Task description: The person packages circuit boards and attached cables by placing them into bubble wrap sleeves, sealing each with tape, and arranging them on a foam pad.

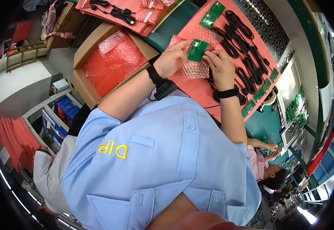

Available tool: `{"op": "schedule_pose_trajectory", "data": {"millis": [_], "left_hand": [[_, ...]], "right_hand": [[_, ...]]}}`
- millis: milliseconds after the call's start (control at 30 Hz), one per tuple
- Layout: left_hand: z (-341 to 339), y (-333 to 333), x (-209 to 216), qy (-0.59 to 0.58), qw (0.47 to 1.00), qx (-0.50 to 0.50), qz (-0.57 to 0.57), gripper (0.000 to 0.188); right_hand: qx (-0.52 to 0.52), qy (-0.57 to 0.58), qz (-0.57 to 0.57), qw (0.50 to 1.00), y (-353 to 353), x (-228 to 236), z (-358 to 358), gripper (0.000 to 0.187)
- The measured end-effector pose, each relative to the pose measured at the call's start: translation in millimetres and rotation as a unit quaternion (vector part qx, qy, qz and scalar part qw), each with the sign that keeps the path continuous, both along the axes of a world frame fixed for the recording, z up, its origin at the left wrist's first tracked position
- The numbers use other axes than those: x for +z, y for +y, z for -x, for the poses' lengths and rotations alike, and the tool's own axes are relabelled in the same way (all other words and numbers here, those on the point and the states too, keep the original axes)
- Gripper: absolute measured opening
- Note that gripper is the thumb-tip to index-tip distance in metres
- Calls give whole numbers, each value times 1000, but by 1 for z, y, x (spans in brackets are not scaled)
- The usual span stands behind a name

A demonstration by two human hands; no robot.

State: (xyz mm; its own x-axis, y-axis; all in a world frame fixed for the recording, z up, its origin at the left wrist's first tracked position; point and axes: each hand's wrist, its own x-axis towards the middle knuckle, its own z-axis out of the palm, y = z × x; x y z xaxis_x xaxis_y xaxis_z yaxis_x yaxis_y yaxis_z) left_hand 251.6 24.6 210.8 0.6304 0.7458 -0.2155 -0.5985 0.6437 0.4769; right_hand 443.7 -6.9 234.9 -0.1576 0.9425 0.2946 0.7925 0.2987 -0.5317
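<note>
A green circuit board with a small white connector is held between my two hands over a pink mat. Fingers of my left hand are closed at its left edge. On the other side, the thumb and fingers of my right hand pinch its right edge. Clear bubble wrap lies under the board and shows below it and around my left fingertips. Whether my left fingers also grip the wrap is hidden. Both wrists carry black bands.
Coiled black cables and more green boards lie on the pink mat to the right. An open cardboard box with red bubble bags stands at left. Another person works at the right; a grey sleeve shows at lower left.
</note>
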Motion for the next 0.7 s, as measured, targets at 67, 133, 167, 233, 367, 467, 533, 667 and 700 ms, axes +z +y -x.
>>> {"op": "schedule_pose_trajectory", "data": {"millis": [67,133,167,233,367,467,533,667,700], "left_hand": [[-1,-1,0,55,998,-13,-2,38],[-1,0,0,152,988,-33,-4,34],[1,3,-1,155,987,-35,-5,34],[4,8,-4,192,980,-38,-21,35],[12,15,3,190,981,-44,-5,34],[10,14,10,171,984,-36,28,32],[3,9,12,147,986,-20,72,29],[5,7,-4,234,971,-45,-28,25],[4,9,-2,235,971,-47,-28,25]], "right_hand": [[10,-7,-6,1000,0,-3,-1,13],[36,-34,-15,999,0,-5,-1,13],[35,-31,-16,999,2,-6,0,13],[61,-18,-4,998,4,-7,-3,12],[78,-2,17,997,6,-8,-8,11],[74,0,28,997,5,-9,-7,11],[60,-15,40,997,3,-9,-7,12],[70,-9,2,997,4,-5,-3,13],[68,-9,1,998,4,-3,-4,13]]}}
